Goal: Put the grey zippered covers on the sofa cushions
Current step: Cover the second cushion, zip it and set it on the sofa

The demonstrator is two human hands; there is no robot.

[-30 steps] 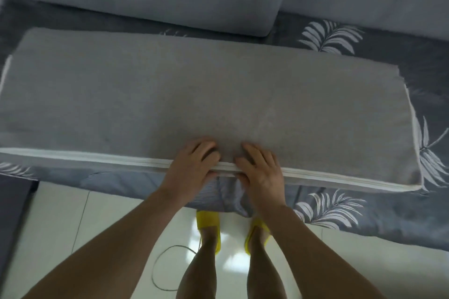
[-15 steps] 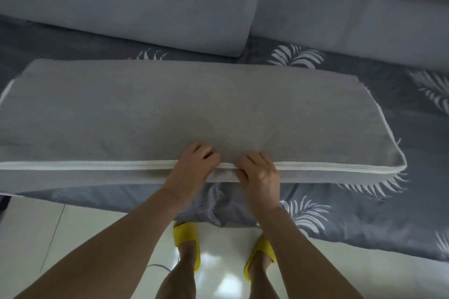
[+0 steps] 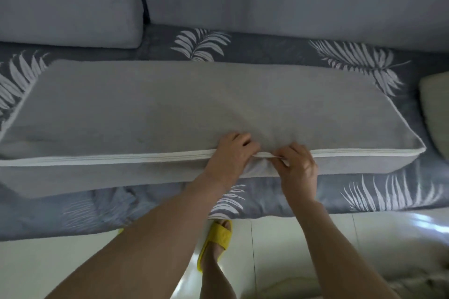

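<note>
Grey covered cushion [image 3: 194, 104] lies flat on the leaf-print sofa seat [image 3: 267, 48], cover fully on. Left hand [image 3: 230, 153] grips fabric at the white zipper seam [image 3: 121, 159]; right hand [image 3: 298, 167] pinches the seam just beside it. Zipping looks part-done, but I can't tell how much is closed.

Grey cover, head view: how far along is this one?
Done: the grey cover looks filled out corner to corner, and its white zip seam lies flat left of the hands. In hand: the left hand grips the cover's edge while the right hand pinches the seam where the fabric puckers. Left: closing that spot; right of it I cannot tell. A pale cushion at the right edge looks uncovered.
</note>
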